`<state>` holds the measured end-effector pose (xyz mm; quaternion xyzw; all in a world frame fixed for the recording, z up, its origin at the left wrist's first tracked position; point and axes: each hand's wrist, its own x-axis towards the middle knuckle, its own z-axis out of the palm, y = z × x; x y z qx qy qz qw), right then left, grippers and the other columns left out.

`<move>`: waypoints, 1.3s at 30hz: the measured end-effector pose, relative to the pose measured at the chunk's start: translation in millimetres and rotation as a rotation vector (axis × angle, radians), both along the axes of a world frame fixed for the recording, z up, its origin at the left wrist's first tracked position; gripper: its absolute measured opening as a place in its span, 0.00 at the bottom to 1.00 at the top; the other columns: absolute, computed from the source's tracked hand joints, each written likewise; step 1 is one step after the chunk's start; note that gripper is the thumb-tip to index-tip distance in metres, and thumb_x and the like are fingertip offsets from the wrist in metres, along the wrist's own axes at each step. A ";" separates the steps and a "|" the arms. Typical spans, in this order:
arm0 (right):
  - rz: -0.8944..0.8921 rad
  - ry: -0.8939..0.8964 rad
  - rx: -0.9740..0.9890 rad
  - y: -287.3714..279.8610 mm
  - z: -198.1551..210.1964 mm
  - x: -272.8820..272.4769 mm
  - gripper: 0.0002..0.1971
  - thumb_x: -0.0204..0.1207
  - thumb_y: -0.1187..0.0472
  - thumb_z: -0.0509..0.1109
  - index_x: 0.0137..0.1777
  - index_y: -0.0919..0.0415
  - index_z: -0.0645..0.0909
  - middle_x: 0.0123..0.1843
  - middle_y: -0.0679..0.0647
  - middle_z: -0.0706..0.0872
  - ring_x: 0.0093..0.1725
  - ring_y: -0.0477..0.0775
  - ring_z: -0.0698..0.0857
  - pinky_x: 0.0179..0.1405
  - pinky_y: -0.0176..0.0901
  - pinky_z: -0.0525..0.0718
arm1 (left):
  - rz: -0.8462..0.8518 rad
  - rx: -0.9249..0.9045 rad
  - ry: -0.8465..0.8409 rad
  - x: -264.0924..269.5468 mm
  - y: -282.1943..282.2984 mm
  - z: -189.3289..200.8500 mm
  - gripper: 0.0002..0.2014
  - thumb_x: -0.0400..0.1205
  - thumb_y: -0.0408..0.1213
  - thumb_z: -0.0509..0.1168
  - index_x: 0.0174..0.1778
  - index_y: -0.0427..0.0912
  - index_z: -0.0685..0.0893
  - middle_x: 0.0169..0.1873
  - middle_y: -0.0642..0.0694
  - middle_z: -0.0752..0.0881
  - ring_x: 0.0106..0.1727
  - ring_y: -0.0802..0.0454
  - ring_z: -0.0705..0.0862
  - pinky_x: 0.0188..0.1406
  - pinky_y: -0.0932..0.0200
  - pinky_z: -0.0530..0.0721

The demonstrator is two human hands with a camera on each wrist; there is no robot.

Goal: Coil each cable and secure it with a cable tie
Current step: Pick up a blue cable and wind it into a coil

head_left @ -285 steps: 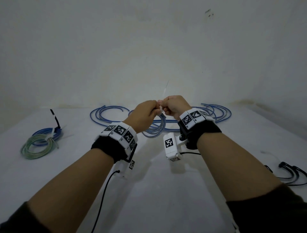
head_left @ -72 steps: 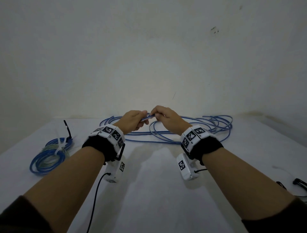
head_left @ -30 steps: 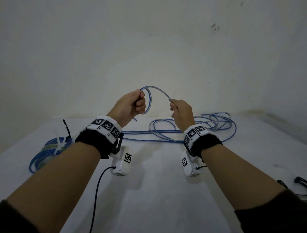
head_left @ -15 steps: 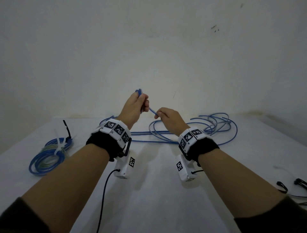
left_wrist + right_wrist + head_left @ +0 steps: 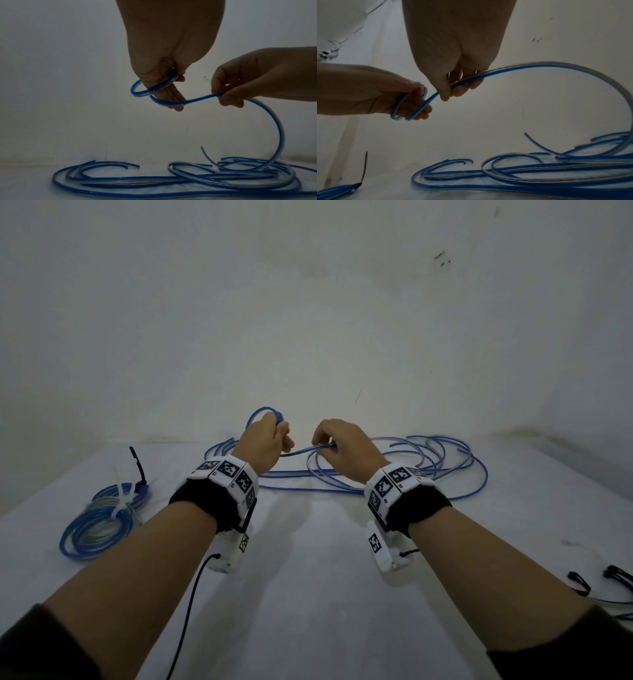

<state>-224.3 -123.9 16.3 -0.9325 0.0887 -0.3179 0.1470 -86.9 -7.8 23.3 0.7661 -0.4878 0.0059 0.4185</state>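
Note:
A long blue and clear cable (image 5: 445, 460) sprawls in loose loops at the back of the white table (image 5: 308, 594). My left hand (image 5: 265, 440) is raised above it and grips a small loop (image 5: 145, 89) of that cable between thumb and fingers. My right hand (image 5: 339, 445) sits just to the right, pinching the running length (image 5: 471, 79) with thumb and fingertips. From there the cable arcs down (image 5: 279, 132) into the pile. In the right wrist view the left hand (image 5: 399, 98) shows the small loop (image 5: 409, 106) wound over its fingers.
Finished blue coils (image 5: 99, 518) lie at the left, bound with white ties, a black tie end (image 5: 137, 463) sticking up. Black cable ties (image 5: 603, 580) lie at the right edge. A wall (image 5: 308, 320) stands right behind the table. Wrist camera leads (image 5: 191, 604) hang below my arms.
Both hands have come down slightly since half a second ago. The right hand slid along the cable to a new pinch point, and the left hand now holds a small loop.

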 end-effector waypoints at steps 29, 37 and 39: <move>-0.155 -0.029 -0.037 -12.7 -5.7 3.3 0.21 0.79 0.50 0.49 0.54 0.59 0.81 0.46 0.56 0.85 0.49 0.61 0.78 0.53 0.53 0.68 | -0.250 -0.062 0.470 -12.1 11.9 11.9 0.20 0.88 0.43 0.51 0.30 0.41 0.72 0.14 0.58 0.66 0.16 0.62 0.61 0.19 0.67 0.59; -0.213 -0.077 0.296 -21.9 -14.7 -2.8 0.05 0.80 0.70 0.60 0.52 0.62 0.70 0.47 0.57 0.78 0.44 0.55 0.77 0.46 0.48 0.76 | -0.346 -0.255 0.794 -5.9 20.9 21.0 0.19 0.89 0.44 0.47 0.34 0.43 0.72 0.17 0.56 0.66 0.17 0.60 0.59 0.17 0.70 0.62; -0.263 -0.157 0.263 -27.8 -17.4 -5.3 0.02 0.81 0.70 0.60 0.50 0.65 0.74 0.47 0.59 0.79 0.45 0.56 0.77 0.44 0.44 0.72 | -0.364 -0.278 0.807 -3.0 23.3 22.5 0.19 0.89 0.44 0.46 0.35 0.43 0.73 0.18 0.56 0.66 0.17 0.60 0.59 0.19 0.69 0.63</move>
